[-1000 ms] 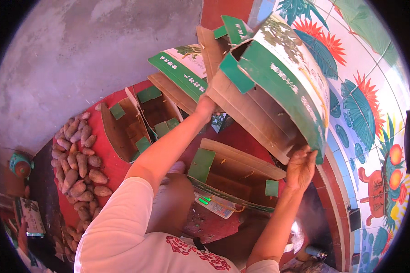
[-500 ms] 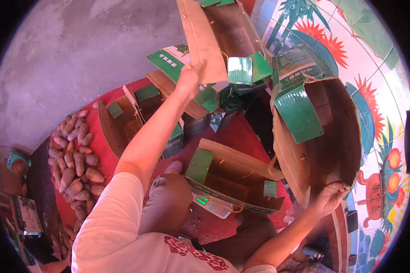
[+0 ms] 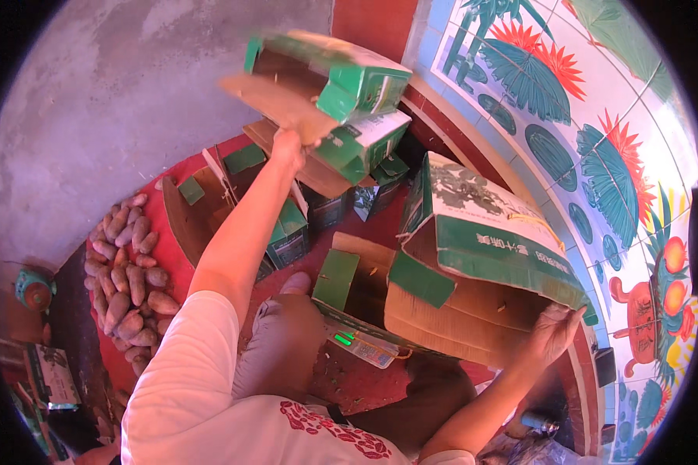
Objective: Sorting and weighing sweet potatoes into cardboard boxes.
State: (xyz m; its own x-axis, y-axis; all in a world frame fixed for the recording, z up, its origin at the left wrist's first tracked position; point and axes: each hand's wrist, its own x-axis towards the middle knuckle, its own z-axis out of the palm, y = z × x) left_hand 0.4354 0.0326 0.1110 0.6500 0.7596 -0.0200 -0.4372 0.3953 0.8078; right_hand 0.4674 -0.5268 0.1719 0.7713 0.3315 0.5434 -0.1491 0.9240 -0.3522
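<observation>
My left hand [image 3: 290,149] is closed on the brown flap of a green and white cardboard box [image 3: 364,81], which tilts over other boxes at the back and is partly blurred. My right hand [image 3: 555,332] grips the near edge of a second green and white cardboard box [image 3: 481,194]. This one is tipped, its open brown inside facing me and a green flap hanging out. It covers part of a third open cardboard box [image 3: 338,280], which rests on a scale [image 3: 368,353] with green lit digits in front of my knees.
A pile of sweet potatoes [image 3: 124,271] lies on the red cloth [image 3: 174,267] at left. Open boxes [image 3: 198,203] stand behind my left arm. A painted tile wall [image 3: 574,139] bounds the right side, a grey wall [image 3: 155,85] the back. Bottles [image 3: 539,422] lie lower right.
The left box has swung left and back, showing its printed side. The right box has turned and come down leftward, over the box on the scale. Both hands keep their hold.
</observation>
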